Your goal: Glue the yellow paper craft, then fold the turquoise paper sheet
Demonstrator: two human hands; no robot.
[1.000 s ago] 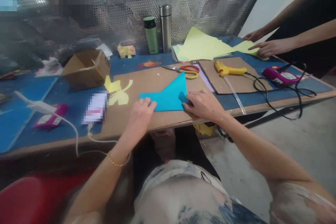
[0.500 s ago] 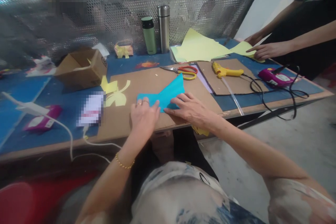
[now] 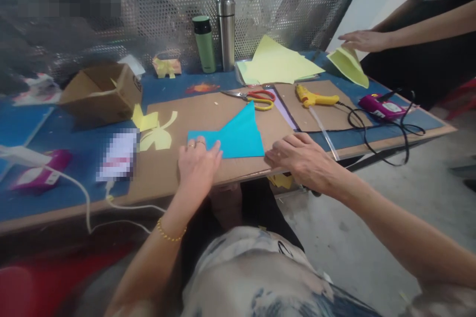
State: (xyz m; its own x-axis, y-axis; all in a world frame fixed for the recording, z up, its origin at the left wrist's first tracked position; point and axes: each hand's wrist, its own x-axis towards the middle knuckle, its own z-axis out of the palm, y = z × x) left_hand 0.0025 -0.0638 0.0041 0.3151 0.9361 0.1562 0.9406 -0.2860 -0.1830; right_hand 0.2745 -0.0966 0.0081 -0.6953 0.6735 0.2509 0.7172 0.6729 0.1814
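A folded sheet of bright blue paper lies on a brown cardboard sheet, with a straight fold along the near edge. My left hand holds down its left part; the fingers are on the paper and the thumb points right. At the near right corner is my right hand, palm down, its bent fingers slightly apart and the fingertips at the corner; its thumb is hidden. Beyond the paper rest scissors with red and yellow handles. Pale yellow paper cut-outs lie left of my left hand.
At the right are a yellow glue gun with a clear stick and a purple power box with black cable. A cardboard box stands left, two bottles behind. Another person's hand is over a yellow sheet.
My right hand has slid right along the blue paper's near edge to its corner. My left hand stays on the paper. The other person has raised and bent the yellow sheet.
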